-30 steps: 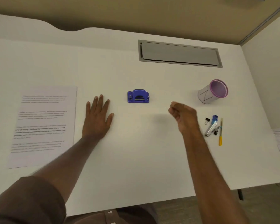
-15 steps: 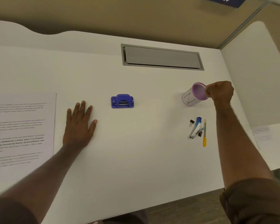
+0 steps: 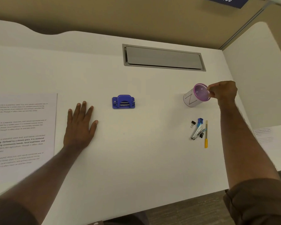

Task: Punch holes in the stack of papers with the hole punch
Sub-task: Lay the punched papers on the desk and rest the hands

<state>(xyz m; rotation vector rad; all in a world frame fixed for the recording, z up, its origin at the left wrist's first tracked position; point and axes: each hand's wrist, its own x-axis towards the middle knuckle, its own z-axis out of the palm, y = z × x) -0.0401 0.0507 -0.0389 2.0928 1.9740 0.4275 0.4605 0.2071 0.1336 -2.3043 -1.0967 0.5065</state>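
A: What's on the white desk (image 3: 136, 159)?
B: Printed papers (image 3: 21, 135) at 9 o'clock, blue hole punch (image 3: 123, 102) near center, mesh pen cup (image 3: 196, 95) at 2.
A: Anything else?
B: Stapler (image 3: 196, 132), binder clip (image 3: 192, 124), yellow-handled tool (image 3: 206, 134) at 3. Left hand (image 3: 79, 127) flat on the surface. Grey cable hatch (image 3: 163, 57) at 12.

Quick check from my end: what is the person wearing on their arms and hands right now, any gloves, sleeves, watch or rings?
Both hands are bare: no gloves, watch or rings show on the left hand or the right hand. The forearms are uncovered. Each arm has a dark brown fabric sleeve, the left sleeve and the right sleeve, ending about the elbow.
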